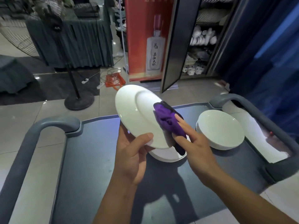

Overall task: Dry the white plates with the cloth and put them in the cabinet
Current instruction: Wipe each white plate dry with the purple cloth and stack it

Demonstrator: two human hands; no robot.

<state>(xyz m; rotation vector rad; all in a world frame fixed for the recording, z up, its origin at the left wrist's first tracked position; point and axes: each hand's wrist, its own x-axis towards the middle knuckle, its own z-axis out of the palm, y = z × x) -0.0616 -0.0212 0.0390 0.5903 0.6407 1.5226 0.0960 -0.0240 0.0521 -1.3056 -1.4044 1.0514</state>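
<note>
the left hand (131, 152) grips one white plate (139, 115) while the right hand (192, 143) holds the purple cloth (166, 122) on it, so two plate stacks (221, 130) beside and under the hands wait, and the open cabinet (200, 38) stands far ahead.

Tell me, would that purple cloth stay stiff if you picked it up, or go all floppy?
Probably floppy: the purple cloth is bunched in folds under the right hand and droops past the edge of the white plate. It likely weighs little, since the fingers pressing it lie almost straight. It should not roll or break.
</note>
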